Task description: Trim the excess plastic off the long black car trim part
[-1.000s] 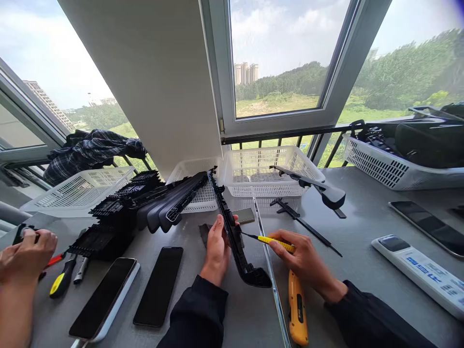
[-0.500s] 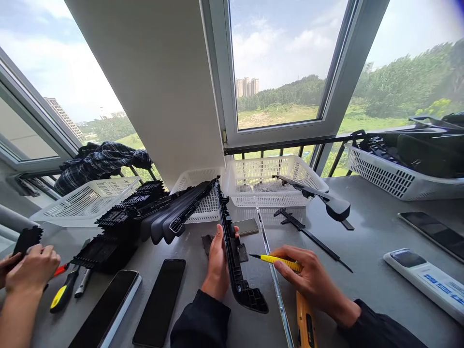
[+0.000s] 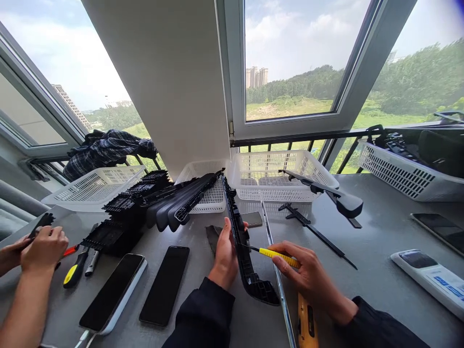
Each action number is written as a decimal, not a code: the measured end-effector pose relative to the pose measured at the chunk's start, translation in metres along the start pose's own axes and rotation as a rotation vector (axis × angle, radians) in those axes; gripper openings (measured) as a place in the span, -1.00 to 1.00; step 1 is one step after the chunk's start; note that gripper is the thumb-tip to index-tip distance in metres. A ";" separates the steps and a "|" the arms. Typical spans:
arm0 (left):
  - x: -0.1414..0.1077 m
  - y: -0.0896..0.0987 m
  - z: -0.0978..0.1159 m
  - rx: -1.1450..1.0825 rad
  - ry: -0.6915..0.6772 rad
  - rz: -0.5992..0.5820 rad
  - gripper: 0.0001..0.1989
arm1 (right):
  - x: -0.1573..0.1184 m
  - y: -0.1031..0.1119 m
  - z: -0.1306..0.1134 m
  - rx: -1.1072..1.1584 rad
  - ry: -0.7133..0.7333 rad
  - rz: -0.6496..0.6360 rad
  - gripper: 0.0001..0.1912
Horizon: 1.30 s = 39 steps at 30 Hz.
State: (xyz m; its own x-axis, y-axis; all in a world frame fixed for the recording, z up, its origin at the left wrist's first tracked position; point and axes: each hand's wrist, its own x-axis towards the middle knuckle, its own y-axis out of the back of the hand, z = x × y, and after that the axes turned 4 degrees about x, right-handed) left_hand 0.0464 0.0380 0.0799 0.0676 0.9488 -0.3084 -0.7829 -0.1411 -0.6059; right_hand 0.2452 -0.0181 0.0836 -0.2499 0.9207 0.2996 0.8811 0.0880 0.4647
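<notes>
My left hand [image 3: 225,261] is closed around a long black plastic trim piece [image 3: 250,270], ribbed side facing me and tilted, its far end near the baskets. Pinched in my right hand [image 3: 308,270] is a slim yellow-handled tool [image 3: 278,257] with a thin dark tip. That tip overlaps the middle of the trim piece; whether it touches, I cannot tell. A bright metal strip [image 3: 270,229] lies on the table behind the tool. Partly under my right hand is an orange utility knife [image 3: 307,324]. A dark cloth [image 3: 213,238] lies beside my left hand.
A black caliper [image 3: 315,233] lies at the right. White baskets [image 3: 286,195] line the back, with stacked black parts [image 3: 119,227] left of centre. Phones [image 3: 165,285] lie in front. At far left, a co-worker's hands [image 3: 45,246] hold a black part near a screwdriver [image 3: 74,273].
The tool's tip has moved left, from beside the trim piece to over its middle. My view has shifted slightly. Both hands keep their holds.
</notes>
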 end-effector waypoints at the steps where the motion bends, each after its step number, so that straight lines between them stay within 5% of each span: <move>1: 0.000 0.000 -0.001 0.005 -0.008 -0.001 -0.42 | 0.000 0.000 0.000 -0.003 0.002 0.009 -0.64; 12: -0.007 -0.008 -0.014 0.070 -0.052 -0.051 -0.31 | 0.000 -0.009 0.012 -0.020 -0.089 0.098 -0.59; 17: -0.009 -0.009 -0.020 0.095 -0.026 -0.128 -0.42 | 0.001 -0.007 0.013 -0.022 -0.106 0.101 -0.58; 23: -0.005 -0.008 -0.023 0.048 0.012 -0.019 -0.42 | 0.000 -0.009 0.013 -0.030 -0.092 0.095 -0.58; 39: -0.005 -0.010 -0.009 0.035 0.018 -0.135 -0.43 | 0.000 -0.003 0.005 -0.020 -0.016 -0.005 -0.63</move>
State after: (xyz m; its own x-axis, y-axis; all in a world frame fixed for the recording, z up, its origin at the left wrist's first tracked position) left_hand 0.0595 0.0319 0.0813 0.1847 0.9531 -0.2396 -0.7873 -0.0024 -0.6165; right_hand 0.2448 -0.0165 0.0784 -0.2473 0.9263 0.2842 0.8719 0.0848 0.4823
